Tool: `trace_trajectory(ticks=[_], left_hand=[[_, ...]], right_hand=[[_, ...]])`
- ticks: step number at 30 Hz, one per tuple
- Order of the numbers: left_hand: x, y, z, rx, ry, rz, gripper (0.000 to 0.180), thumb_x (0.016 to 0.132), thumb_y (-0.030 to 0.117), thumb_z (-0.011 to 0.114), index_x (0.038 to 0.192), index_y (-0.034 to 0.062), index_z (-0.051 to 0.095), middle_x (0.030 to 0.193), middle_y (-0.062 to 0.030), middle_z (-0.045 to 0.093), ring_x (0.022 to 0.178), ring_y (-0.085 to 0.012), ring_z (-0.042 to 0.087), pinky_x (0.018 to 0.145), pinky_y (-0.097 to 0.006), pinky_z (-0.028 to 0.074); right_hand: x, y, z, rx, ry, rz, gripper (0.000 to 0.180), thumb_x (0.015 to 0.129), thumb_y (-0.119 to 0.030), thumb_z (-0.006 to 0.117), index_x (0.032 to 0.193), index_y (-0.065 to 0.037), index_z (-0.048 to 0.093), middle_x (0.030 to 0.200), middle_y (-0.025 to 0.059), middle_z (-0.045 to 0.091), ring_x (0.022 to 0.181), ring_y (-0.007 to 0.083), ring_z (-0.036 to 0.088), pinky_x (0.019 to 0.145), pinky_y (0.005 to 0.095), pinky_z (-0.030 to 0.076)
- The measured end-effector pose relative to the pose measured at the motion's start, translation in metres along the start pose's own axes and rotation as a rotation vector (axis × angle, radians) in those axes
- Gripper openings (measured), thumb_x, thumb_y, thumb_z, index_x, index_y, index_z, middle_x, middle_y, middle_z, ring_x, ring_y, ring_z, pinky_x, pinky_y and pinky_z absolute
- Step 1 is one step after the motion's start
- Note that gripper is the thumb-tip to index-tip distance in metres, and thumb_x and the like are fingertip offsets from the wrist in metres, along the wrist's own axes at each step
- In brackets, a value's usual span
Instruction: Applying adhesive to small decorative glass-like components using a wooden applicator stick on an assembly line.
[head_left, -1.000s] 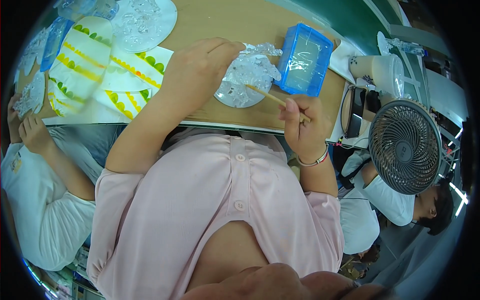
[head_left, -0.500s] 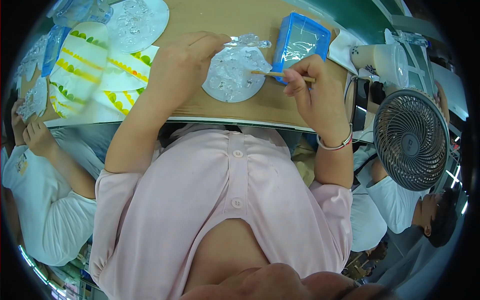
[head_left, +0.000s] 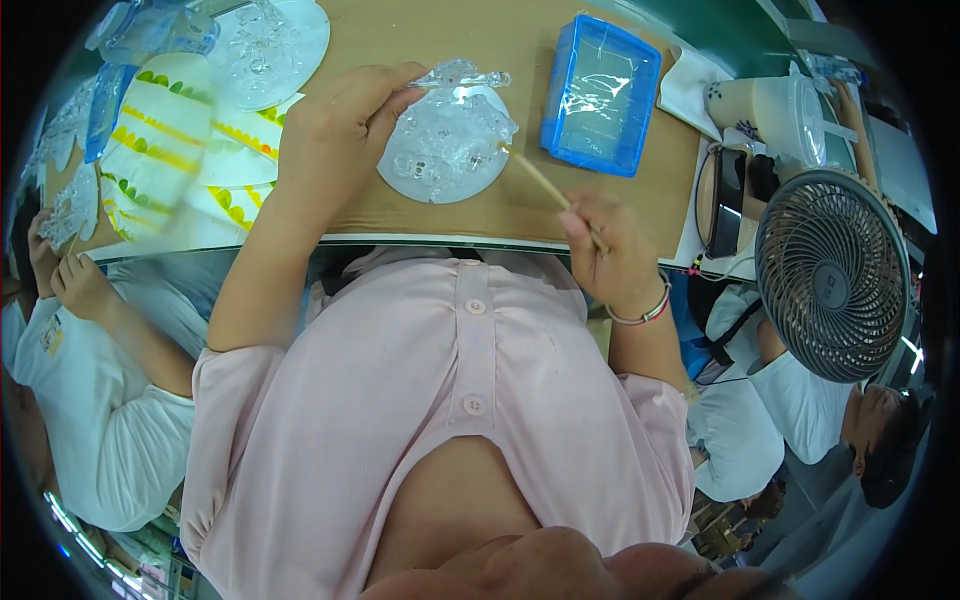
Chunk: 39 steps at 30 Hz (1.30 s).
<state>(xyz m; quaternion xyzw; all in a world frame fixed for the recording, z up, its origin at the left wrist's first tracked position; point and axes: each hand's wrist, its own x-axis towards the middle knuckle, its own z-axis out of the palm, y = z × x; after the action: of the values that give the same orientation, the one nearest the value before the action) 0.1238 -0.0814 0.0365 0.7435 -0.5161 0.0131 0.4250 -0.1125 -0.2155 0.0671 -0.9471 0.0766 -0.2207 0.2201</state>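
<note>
A round white disc (head_left: 445, 188) covered with clear, glossy plastic pieces (head_left: 440, 140) is in front of me on the table. My left hand (head_left: 345, 120) is closed at its upper left edge, thumb and fingers pinched beside a clear piece that juts out past the rim. Whether the fingertips grip the disc itself or only that piece is partly hidden. My right hand (head_left: 610, 240) pinches a thin wooden stick (head_left: 540, 180). The stick's tip meets the clear pieces at the disc's right edge.
A blue rectangular tray (head_left: 625, 160) stands right of the disc. At the left lie patterned yellow-green papers (head_left: 150, 150) and another white disc (head_left: 305, 60) with clear pieces. A lidded cup (head_left: 755, 105), a dark phone-like object (head_left: 727, 205) and a fan (head_left: 830, 280) are at the right. Co-workers sit on both sides.
The disc and my left hand have shifted a little left. My right hand has dropped nearer to me, and the stick now slants up to the disc instead of lying nearly level.
</note>
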Motion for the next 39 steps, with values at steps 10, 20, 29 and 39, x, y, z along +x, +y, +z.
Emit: trace_trajectory(ticks=[10,20,29,39], left_hand=[[-0.002,0.001,0.003,-0.002,0.047,0.04,0.015,0.079,0.008,0.069,0.095,0.0078,0.069,0.082,-0.0064,0.067,0.068,-0.0222,0.063,0.058,-0.029,0.049],[-0.007,0.002,0.0,-0.013,0.073,0.016,0.014,0.08,0.009,0.07,0.093,0.0068,0.069,0.083,-0.007,0.068,0.068,-0.0224,0.064,0.059,-0.029,0.05],[-0.018,0.0,0.001,0.02,0.134,0.005,0.012,0.079,0.01,0.07,0.091,0.0063,0.069,0.082,-0.006,0.069,0.07,-0.0209,0.065,0.06,-0.027,0.05],[-0.017,0.004,-0.002,-0.033,0.065,-0.067,0.027,0.075,0.015,0.075,0.099,0.0074,0.066,0.087,-0.0072,0.068,0.077,-0.0242,0.066,0.066,-0.032,0.052]], right_hand=[[-0.017,-0.007,0.009,0.151,0.072,-0.014,0.014,0.085,-0.003,0.063,0.09,-0.003,0.05,0.08,0.0149,0.066,0.062,0.0265,0.063,0.054,0.0281,0.049],[-0.017,-0.017,0.025,0.187,0.068,-0.059,0.015,0.084,-0.004,0.064,0.09,-0.004,0.05,0.082,0.015,0.066,0.063,0.0268,0.063,0.054,0.0315,0.049],[-0.022,-0.02,0.019,0.199,0.101,0.021,0.011,0.09,-0.007,0.058,0.093,-0.001,0.049,0.082,0.0152,0.066,0.062,0.0209,0.064,0.055,0.0272,0.049],[-0.029,-0.021,0.023,0.225,0.156,0.065,0.008,0.095,-0.006,0.05,0.092,0.001,0.047,0.079,0.0157,0.066,0.064,0.0166,0.064,0.056,0.0237,0.049]])
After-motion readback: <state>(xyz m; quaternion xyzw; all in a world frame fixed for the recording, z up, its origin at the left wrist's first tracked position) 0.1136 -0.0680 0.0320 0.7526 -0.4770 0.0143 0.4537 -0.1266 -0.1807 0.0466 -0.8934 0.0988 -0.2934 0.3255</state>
